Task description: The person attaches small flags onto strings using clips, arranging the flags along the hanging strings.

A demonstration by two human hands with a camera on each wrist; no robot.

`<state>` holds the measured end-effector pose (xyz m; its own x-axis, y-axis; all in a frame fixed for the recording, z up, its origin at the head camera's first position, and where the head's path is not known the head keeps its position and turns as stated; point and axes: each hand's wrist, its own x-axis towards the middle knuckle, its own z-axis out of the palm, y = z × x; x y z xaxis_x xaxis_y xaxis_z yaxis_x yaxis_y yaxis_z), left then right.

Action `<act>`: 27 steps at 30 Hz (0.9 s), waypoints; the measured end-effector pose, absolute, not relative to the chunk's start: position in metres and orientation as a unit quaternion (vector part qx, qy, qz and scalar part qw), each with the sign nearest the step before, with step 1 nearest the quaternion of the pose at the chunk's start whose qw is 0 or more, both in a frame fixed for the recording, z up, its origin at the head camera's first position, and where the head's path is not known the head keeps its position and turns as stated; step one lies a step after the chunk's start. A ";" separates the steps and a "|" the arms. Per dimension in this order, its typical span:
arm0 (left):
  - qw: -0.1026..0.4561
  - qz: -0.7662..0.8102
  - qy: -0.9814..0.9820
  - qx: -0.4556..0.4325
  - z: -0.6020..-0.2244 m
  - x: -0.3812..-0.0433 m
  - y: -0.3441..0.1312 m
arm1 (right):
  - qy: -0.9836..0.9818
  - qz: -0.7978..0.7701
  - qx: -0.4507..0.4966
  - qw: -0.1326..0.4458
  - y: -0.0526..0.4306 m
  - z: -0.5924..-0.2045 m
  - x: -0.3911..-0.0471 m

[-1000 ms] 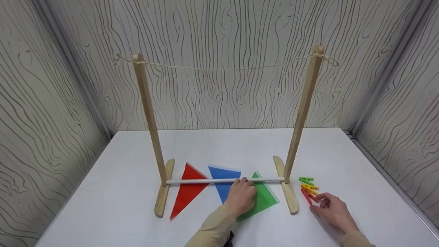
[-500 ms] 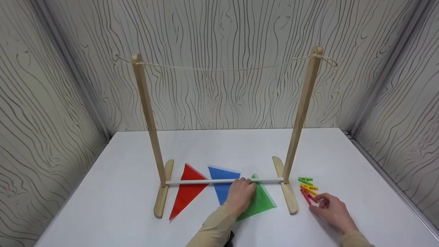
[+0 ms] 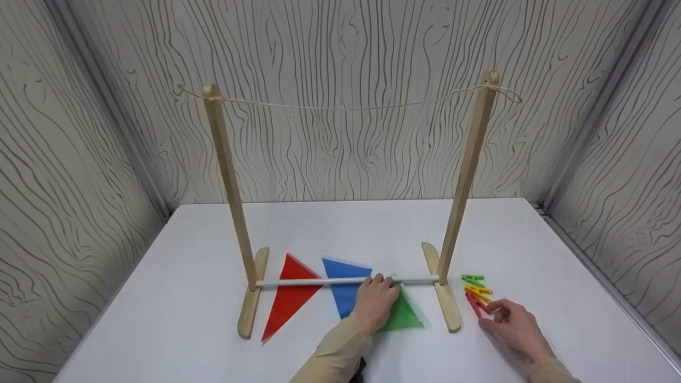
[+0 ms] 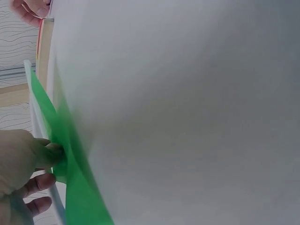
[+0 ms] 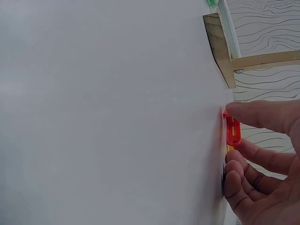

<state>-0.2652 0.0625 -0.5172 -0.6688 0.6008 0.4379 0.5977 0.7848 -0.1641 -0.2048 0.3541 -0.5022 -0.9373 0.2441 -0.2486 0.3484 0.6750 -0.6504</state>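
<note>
My left hand (image 3: 374, 302) pinches the green triangular flag (image 3: 407, 313), close to the stand's white crossbar. In the left wrist view the green flag (image 4: 79, 187) is lifted and folded around the thumb and finger; part is hidden by the hand in the head view. At the right, my right hand (image 3: 517, 327) holds a red clothespin (image 3: 473, 304) lying on the table, thumb on one leg and forefinger on the other. The right wrist view shows the red clothespin (image 5: 233, 131) between thumb and forefinger. Beyond it lie a yellow clothespin (image 3: 478, 290) and a green clothespin (image 3: 472, 278).
A wooden stand spans the middle, with a left post (image 3: 229, 181), a right post (image 3: 468, 181) and a low white crossbar (image 3: 303, 282). A sagging string (image 3: 340, 109) joins the post tops. A red flag (image 3: 290, 300) and a blue flag (image 3: 343, 270) lie under the crossbar.
The green flag has been drawn in toward the left hand, its right corner shifting left and its near edge rising. The right hand stays at the red clothespin.
</note>
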 end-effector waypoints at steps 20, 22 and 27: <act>0.199 -0.017 -0.924 -0.325 -0.508 -0.268 0.067 | 0.914 -0.372 0.151 0.062 0.355 -0.504 -0.205; 0.205 -0.039 -0.923 -0.324 -0.508 -0.268 0.068 | 0.913 -0.373 0.153 0.064 0.355 -0.504 -0.205; 0.256 -0.052 -0.908 -0.328 -0.509 -0.270 0.067 | 0.911 -0.375 0.156 0.067 0.355 -0.503 -0.204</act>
<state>-0.2703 0.0673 -0.5095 -0.6546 0.5688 0.4979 0.6215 0.7800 -0.0739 -0.2043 0.3550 -0.5032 -0.9422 0.2347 -0.2390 0.3349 0.6705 -0.6620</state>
